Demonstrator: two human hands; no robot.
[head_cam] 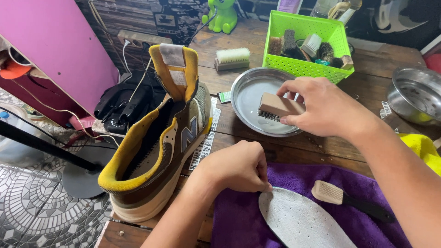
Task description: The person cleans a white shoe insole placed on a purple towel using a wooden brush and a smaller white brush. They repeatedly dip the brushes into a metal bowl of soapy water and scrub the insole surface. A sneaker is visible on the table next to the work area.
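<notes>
The right hand grips a wooden-backed brush, fingers closed around its block, with the bristles pointing down into a shallow metal dish that holds a pale liquid. The dish sits at the middle of the wooden counter, just in front of a bright green basket filled with more brushes.

The left hand is curled nearly into a fist, its fingertips pressing on the heel end of a grey perforated insole — the insole lies flat on a purple towel at the near edge of the counter. On the same towel, just right of the insole, rests a small brush with a black handle.

To the left of the left hand stands a brown and yellow sneaker, heel nearest, tongue pulled upright, sitting at the counter's left edge. Farther back lie a white-bristled scrub brush and a green toy figure. At far right is a second metal bowl, with a yellow cloth near it.
</notes>
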